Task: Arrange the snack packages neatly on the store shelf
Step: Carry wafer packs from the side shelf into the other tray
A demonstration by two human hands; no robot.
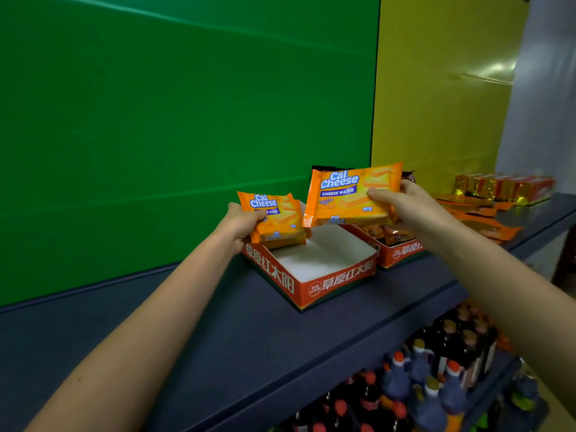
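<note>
My left hand grips a small stack of orange Cal Cheese wafer packs at the back left corner of an open red display box with a white inside. My right hand holds another stack of orange Cal Cheese packs upright in the air above the box's back right side, thumb across the front. A dark wrapper edge shows behind that stack. The box stands on the dark blue shelf.
A second red display box with packs inside sits right of the first. Flat orange packs and gold-red packages lie farther right on the shelf. Dark bottles fill the lower shelf. Green and yellow panels stand behind.
</note>
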